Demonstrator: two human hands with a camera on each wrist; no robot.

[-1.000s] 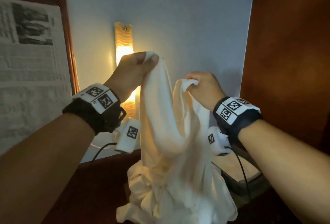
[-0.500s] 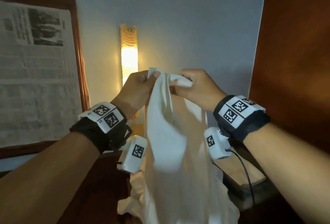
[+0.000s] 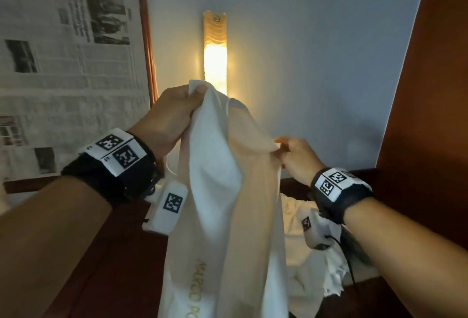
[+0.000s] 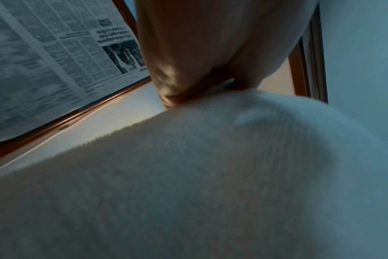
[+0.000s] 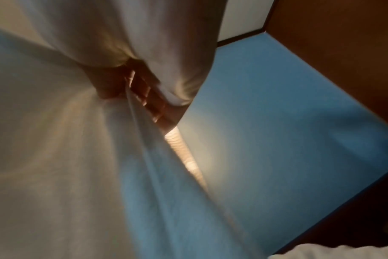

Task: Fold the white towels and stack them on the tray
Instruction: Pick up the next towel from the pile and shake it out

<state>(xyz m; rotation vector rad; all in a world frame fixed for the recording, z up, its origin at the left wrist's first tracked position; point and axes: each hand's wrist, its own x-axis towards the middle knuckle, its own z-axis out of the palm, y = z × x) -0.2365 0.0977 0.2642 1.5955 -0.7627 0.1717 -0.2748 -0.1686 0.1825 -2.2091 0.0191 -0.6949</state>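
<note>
The left hand (image 3: 174,115) is pinching a top corner of the towel (image 3: 222,216) between thumb and curled fingers, holding it high in front of the lamp (image 3: 215,64). The right hand (image 3: 295,158) is pinching the towel's edge lower down and to the right of that grip, fingers curled on the cloth. Half a second ago both hands were meeting at the same height with their corners nearly touching; now the right hand is sliding down and away along the edge while the left is rising, so the top edge is slanting between them. This is probably a search for the next corner, meaning the towel is being opened out and no fold is made yet. Below the grips the towel is hanging in one long drape, gold lettering near its bottom. More white towels (image 3: 316,262) are lying crumpled below the right wrist. The tray is not clearly visible here.
</note>
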